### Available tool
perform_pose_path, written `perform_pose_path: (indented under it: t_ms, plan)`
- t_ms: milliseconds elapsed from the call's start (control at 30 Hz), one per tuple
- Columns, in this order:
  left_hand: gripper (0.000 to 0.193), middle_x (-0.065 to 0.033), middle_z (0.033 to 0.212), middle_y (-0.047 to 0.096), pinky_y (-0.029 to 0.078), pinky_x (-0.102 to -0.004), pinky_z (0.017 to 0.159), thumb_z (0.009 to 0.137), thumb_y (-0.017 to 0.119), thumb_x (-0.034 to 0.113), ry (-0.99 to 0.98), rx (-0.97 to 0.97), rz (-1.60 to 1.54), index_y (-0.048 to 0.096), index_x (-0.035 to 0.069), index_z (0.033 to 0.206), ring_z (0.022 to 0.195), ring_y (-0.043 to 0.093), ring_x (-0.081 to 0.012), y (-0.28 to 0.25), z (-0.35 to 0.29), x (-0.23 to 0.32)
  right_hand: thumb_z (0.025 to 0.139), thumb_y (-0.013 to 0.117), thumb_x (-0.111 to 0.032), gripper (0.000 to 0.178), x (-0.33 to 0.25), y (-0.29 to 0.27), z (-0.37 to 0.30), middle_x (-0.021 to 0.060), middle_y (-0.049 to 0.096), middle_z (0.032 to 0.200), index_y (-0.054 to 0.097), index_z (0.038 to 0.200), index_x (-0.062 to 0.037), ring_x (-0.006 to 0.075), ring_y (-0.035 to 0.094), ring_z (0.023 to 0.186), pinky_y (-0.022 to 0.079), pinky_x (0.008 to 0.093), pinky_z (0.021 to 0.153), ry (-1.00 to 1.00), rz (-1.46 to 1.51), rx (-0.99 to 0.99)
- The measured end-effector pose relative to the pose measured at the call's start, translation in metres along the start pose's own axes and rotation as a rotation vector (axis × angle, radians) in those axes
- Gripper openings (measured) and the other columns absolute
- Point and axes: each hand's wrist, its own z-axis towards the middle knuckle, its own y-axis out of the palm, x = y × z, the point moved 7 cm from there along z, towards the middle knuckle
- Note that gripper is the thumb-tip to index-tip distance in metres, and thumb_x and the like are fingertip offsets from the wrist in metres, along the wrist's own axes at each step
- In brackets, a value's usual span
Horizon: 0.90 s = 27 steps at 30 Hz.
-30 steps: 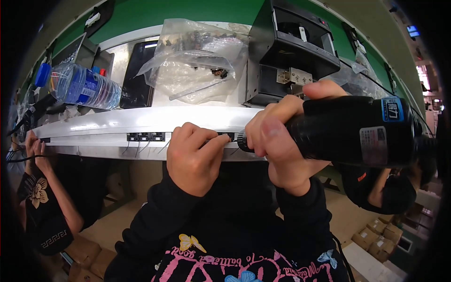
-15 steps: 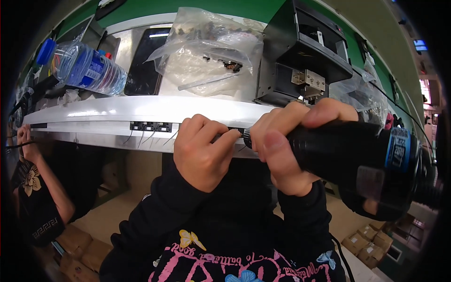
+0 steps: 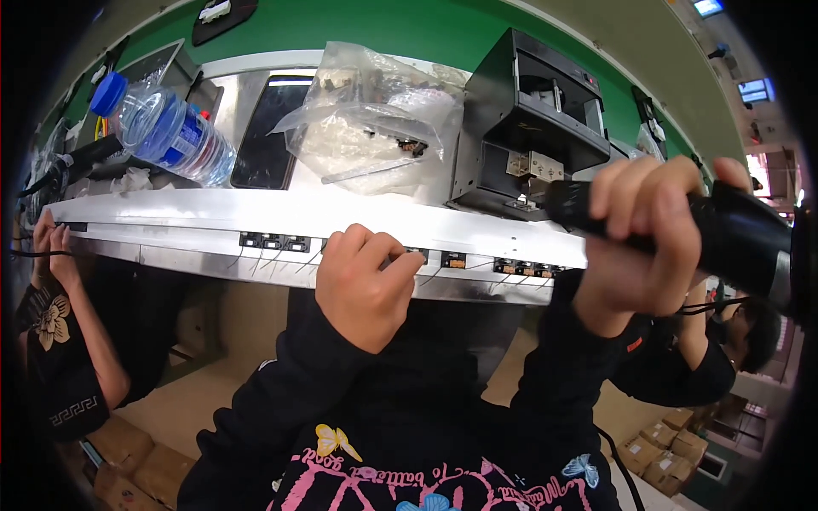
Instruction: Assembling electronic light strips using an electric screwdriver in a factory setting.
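My left hand (image 3: 362, 285) is closed in a pinch at the edge of a long white rail. Its fingertips press on a small black part (image 3: 417, 255) that is mostly covered. My right hand (image 3: 652, 226) is wrapped round a thick black electric screwdriver (image 3: 733, 238), held up off the rail with its narrow end toward the left. Along the rail (image 3: 170, 204) sit more small black blocks with thin wires: a group (image 3: 273, 243) left of my left hand, a single one (image 3: 453, 260) to its right, and several (image 3: 526, 269) farther right.
Behind the rail lie a clear plastic bag (image 3: 375, 128) of small parts, a dark flat tablet-like panel (image 3: 271, 136) and a water bottle (image 3: 170, 132). A black machine (image 3: 528, 119) stands beyond the rail. Another person's hands (image 3: 55, 251) work at the far left; a person (image 3: 699, 358) sits at the right.
My right hand has lifted the electric screwdriver away from the part at my left fingertips, up and to the right. My left hand stays in its pinch. Blocks farther right now show.
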Motion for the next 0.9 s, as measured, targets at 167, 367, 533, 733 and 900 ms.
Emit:
perform_pose_path:
  t_ms: [167, 367, 533, 733, 900]
  plan:
    - [0.022, -0.0024, 0.08, 0.061, 0.041, -0.036, 0.069, 0.069, 0.071, -0.004, -0.018, 0.033, -0.006, 0.074, 0.007, 0.087, 0.078, 0.055, -0.0226, -0.001, -0.001, -0.005, 0.083, 0.059, 0.002, 0.053, 0.021, -0.031, 0.009, 0.0087, 0.053, 0.066, 0.037, 0.131, 0.0052, 0.0152, 0.046, 0.046, 0.047, 0.0356, 0.047, -0.012, -0.102, 0.113]
    - [0.025, -0.0041, 0.08, 0.061, 0.042, -0.0362, 0.068, 0.065, 0.069, -0.006, -0.008, 0.021, 0.014, 0.074, 0.006, 0.087, 0.078, 0.056, -0.023, -0.001, 0.002, -0.005, 0.079, 0.068, 0.007, 0.053, 0.052, -0.022, 0.008, 0.0084, 0.057, 0.065, 0.044, 0.126, -0.0016, 0.0177, 0.051, 0.049, 0.045, 0.0337, 0.048, 0.117, 0.343, -0.536]
    - [0.028, -0.0045, 0.082, 0.061, 0.041, -0.0363, 0.067, 0.063, 0.069, -0.005, 0.006, 0.004, 0.017, 0.074, 0.005, 0.089, 0.077, 0.055, -0.0236, -0.001, 0.006, -0.004, 0.083, 0.061, -0.004, 0.054, 0.059, -0.031, 0.006, 0.004, 0.051, 0.065, 0.042, 0.134, -0.002, 0.014, 0.046, 0.047, 0.044, 0.0312, 0.047, 0.203, 0.068, -0.206]
    - [0.028, -0.0044, 0.081, 0.062, 0.042, -0.0363, 0.067, 0.064, 0.069, -0.005, 0.011, 0.006, -0.003, 0.073, 0.004, 0.091, 0.077, 0.056, -0.024, -0.001, 0.004, -0.004, 0.086, 0.059, -0.002, 0.052, 0.035, -0.024, -0.011, 0.0083, 0.052, 0.07, 0.04, 0.133, 0.0055, 0.0128, 0.047, 0.048, 0.045, 0.0335, 0.049, 0.087, -0.552, 0.063]
    - [0.023, -0.0052, 0.079, 0.064, 0.043, -0.0368, 0.068, 0.07, 0.074, -0.006, -0.028, 0.06, -0.072, 0.068, 0.003, 0.09, 0.075, 0.057, -0.0253, -0.002, 0.0, -0.008, 0.09, 0.055, -0.007, 0.056, 0.024, 0.008, -0.044, 0.0051, 0.046, 0.064, 0.035, 0.141, -0.0071, 0.0151, 0.045, 0.045, 0.045, 0.0344, 0.048, 0.362, -0.154, 0.174]
